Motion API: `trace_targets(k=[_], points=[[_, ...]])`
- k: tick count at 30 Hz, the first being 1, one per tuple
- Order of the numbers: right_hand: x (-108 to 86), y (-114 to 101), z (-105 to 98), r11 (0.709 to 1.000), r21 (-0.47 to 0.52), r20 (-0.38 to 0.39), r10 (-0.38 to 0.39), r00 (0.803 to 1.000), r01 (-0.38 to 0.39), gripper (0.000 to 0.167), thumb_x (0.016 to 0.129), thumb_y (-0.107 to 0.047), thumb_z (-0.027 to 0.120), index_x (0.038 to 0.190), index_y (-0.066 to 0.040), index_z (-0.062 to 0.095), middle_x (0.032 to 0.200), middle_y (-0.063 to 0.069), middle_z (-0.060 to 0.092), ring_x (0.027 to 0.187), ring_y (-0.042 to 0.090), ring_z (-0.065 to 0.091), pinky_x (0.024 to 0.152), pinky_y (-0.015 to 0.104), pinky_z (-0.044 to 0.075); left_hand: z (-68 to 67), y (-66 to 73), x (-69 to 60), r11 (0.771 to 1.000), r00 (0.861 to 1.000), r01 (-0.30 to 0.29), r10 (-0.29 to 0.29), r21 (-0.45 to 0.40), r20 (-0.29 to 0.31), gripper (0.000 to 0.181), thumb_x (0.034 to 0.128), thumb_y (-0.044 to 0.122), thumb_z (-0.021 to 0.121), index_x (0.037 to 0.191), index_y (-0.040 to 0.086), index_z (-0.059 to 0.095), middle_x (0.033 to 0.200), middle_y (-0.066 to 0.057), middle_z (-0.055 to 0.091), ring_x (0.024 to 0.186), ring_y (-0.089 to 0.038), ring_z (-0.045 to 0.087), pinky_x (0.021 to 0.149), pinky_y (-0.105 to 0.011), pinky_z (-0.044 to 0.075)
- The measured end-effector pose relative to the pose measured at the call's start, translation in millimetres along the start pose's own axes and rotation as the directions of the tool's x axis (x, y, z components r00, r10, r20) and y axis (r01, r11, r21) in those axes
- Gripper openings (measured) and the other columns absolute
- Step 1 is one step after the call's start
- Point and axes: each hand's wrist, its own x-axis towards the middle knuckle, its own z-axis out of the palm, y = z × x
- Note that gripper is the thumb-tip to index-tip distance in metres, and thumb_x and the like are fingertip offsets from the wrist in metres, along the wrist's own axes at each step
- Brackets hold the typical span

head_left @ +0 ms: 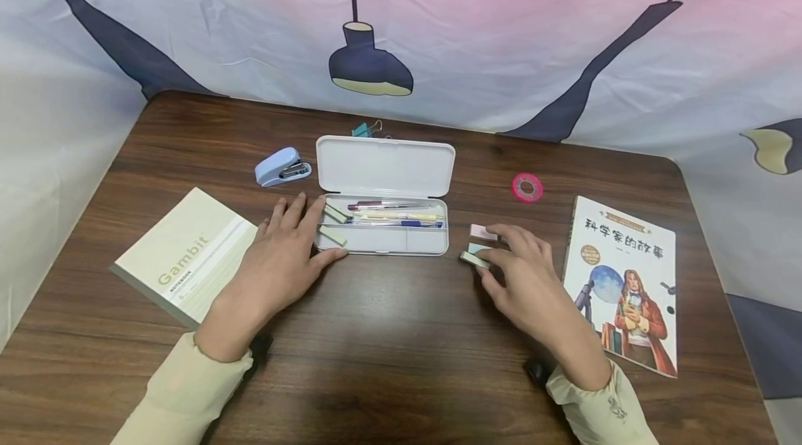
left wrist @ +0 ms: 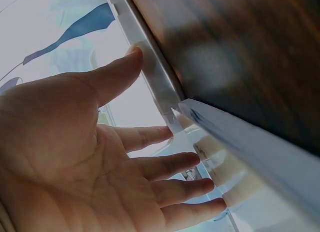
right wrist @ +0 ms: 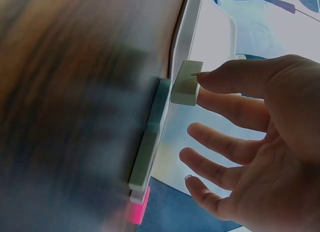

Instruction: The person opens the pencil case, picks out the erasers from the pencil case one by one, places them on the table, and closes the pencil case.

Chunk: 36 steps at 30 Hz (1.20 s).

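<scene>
right hand (right wrist: 280, 147) pinches pale green block (right wrist: 185, 87) | teal block (right wrist: 159, 103) on wood table (right wrist: 75, 102)

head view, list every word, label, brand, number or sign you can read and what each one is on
"Gambit" on the cream notebook
"NOTEBOOK" below it, same cover
"科学家的故事" as the title on the book
Too small to read: the notebook's finer print, and the book's banner, round badge and line under the title.
</scene>
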Motion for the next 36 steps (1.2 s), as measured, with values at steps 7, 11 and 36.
trace_targets(k=[7, 11, 36], points=[[-3.8, 4.7, -0.4, 1.0, -0.015, 0.007, 0.006, 1.0, -0.006, 0.019, 0.1, -0.006, 0.084, 0.119, -0.004, 0.087, 0.152, 0.023, 0.069, 0.146, 0.051, 0.06, 0.114, 0.071, 0.044, -6.3, 6.9, -2.6, 1.0, 1.0, 0.009, -0.009, 0.02, 0.022, 0.09, 0.1121, 0.049, 0.072, 0.178, 0.001, 0.034, 0.181, -0.041, 0.03, 0.17, -0.068, 0.023, 0.131, -0.086, 0.03], [-3.9, 7.0, 0.0, 1.0, -0.016, -0.003, 0.0, 1.0, 0.0, 0.02, 0.1, -0.006, 0.084, 0.119, -0.004, 0.087, 0.152, 0.023, 0.069, 0.146, 0.052, 0.06, 0.114, 0.071, 0.044, -6.0, 6.7, -2.5, 1.0, 1.0, 0.007, -0.008, 0.019, 0.02, 0.09, 0.1119, 0.048, 0.073, 0.178, 0.0, 0.034, 0.181, -0.041, 0.031, 0.17, -0.068, 0.023, 0.13, -0.087, 0.03], [-9.1, 39.6, 30.1, 0.999, -0.019, -0.047, -0.048, 0.998, 0.047, 0.02, 0.097, -0.015, 0.088, 0.116, -0.011, 0.087, 0.154, 0.021, 0.066, 0.145, 0.052, 0.057, 0.112, 0.075, 0.043, -4.3, 5.8, -2.5, 1.0, 1.0, 0.003, -0.003, 0.005, 0.008, 0.09, 0.1114, 0.048, 0.074, 0.178, 0.002, 0.034, 0.181, -0.04, 0.031, 0.17, -0.067, 0.024, 0.13, -0.086, 0.031]])
